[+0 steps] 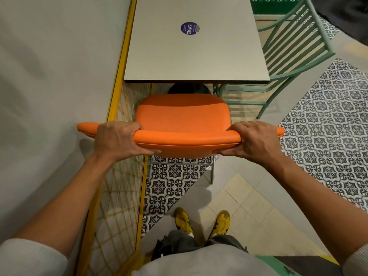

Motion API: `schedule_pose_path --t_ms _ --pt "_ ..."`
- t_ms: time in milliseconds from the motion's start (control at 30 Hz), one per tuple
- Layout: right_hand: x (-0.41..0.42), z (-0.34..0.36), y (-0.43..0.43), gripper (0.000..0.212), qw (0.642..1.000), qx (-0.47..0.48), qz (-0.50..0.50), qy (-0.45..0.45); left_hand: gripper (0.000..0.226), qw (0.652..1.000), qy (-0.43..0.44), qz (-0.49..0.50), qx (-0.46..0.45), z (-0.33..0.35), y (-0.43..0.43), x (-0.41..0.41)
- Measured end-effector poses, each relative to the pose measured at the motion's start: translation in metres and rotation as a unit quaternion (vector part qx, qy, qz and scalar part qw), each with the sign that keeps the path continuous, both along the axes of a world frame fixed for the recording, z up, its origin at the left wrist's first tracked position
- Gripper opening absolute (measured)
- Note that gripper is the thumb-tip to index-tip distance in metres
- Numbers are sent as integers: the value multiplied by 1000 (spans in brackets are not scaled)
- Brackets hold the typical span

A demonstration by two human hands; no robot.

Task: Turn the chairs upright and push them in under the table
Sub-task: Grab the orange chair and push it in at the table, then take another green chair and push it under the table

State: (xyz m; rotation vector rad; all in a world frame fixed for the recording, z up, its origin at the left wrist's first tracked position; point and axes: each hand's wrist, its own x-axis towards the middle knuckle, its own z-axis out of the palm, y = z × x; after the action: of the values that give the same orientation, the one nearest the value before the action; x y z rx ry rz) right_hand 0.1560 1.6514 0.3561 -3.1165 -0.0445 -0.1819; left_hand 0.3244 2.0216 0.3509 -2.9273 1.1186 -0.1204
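- Near the table's near edge, an orange chair is seen standing upright on its metal legs, its seat just short of the tabletop and not yet under it.
- The curved backrest of the orange chair is gripped at both ends by two bare hands.
- The left hand is closed around the left part of the backrest, fingers wrapped over the top and thumb pressed beneath.
- The right hand is closed in the same way on the right part, thumb under the lower edge.
- The table is set against a yellow-framed partition on the left; a round purple sticker is noted on its top.
- A green metal chair is found at the right side of the table, upright, its seat partly under the tabletop.
- Patterned floor tiles are observed on the right and below the orange chair.
- Yellow shoes are visible at the near edge, behind the chair.
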Motion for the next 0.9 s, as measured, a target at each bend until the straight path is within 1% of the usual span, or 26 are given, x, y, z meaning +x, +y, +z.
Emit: schedule_pose_path --t_ms 167,267,333,400,467,533,633,767,900 --pt "-2 6 2 84 1000 2 -8 -1 95 999 9 5 33 8 -3 -4" --pt "-1 12 5 93 1000 7 -13 20 97 998 49 22 38 21 -13 -8" --pt "-2 16 7 103 999 5 -23 28 103 995 87 10 37 30 -31 -12" --pt "-7 20 5 110 998 -1 -54 19 115 991 121 -42 47 36 -62 -19" --pt "-19 25 -6 114 994 2 -106 13 122 983 146 -87 71 41 -104 -25" --pt "-32 27 -20 115 989 9 -145 18 122 979 154 -111 77 42 -137 -27" --pt "-69 25 -57 112 976 26 -215 33 119 973 159 -150 71 41 -196 -33" --pt "-133 8 -122 111 946 39 -310 82 120 960 182 -199 72 37 -283 -53" --pt "-197 -16 -190 107 912 53 -379 144 116 935 185 -283 102 28 -381 -79"
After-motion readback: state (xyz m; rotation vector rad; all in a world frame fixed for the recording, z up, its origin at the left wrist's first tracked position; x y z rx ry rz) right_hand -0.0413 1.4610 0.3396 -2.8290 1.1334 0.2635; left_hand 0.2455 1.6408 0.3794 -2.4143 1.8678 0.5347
